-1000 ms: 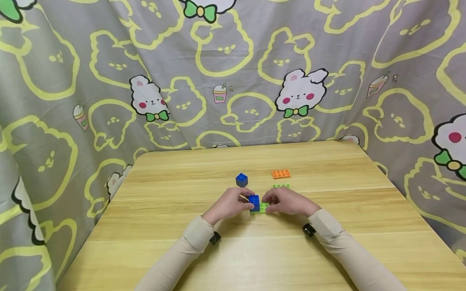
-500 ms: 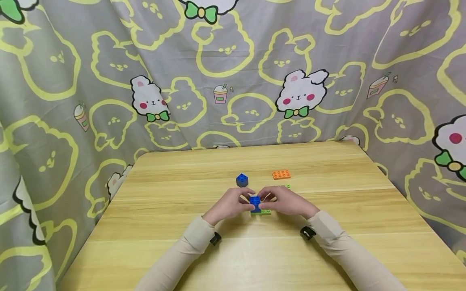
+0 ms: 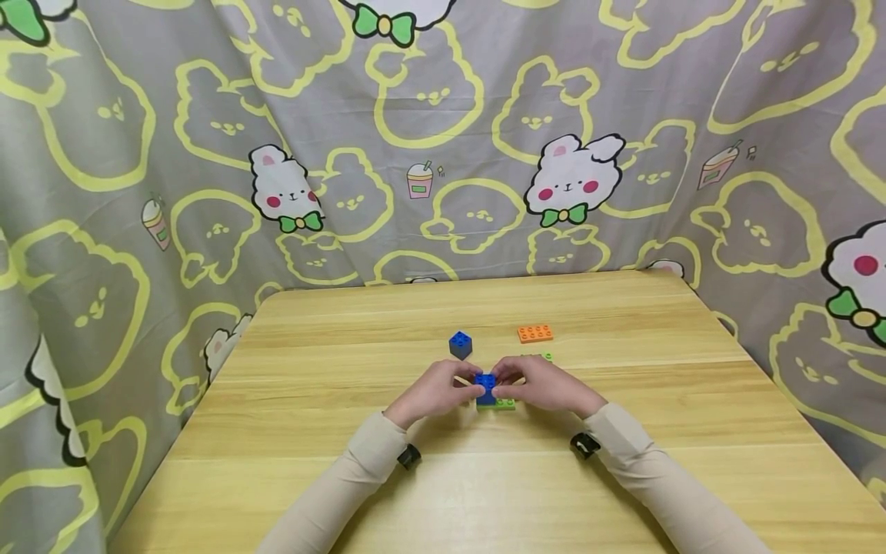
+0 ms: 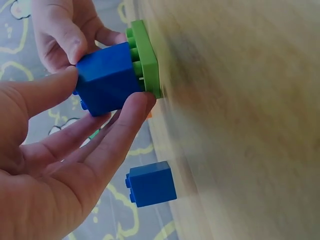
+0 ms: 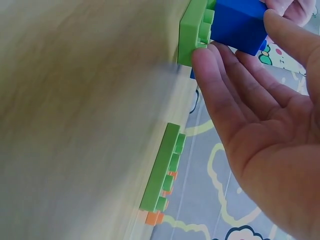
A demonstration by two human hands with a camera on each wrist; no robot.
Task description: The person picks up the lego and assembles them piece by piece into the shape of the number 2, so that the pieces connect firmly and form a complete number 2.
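Note:
A square blue building brick (image 3: 485, 390) stands on one end of a studded light green plate (image 3: 507, 405), whose free studs show at the right. My left hand (image 3: 436, 388) grips the brick from the left, thumb on its near side, fingers behind, one fingertip right by the plate (image 4: 148, 60). From the opposite side my right hand (image 3: 547, 387) pinches the same brick, its thumb at the near face and its fingers reaching round the back. In the left wrist view the brick (image 4: 107, 77) sits on the plate's studs, with a slight gap showing.
Behind the left hand stands another blue brick (image 3: 460, 345). An orange studded plate (image 3: 535, 333) lies farther back on the wooden table (image 3: 623, 338). A second green plate (image 5: 161, 170) lies between it and the right hand, mostly hidden in the head view. A patterned curtain (image 3: 471, 100) surrounds the table.
The right hand has moved left from the green plate's right end onto the blue brick. The left hand keeps its grip on the brick in nearly the same place.

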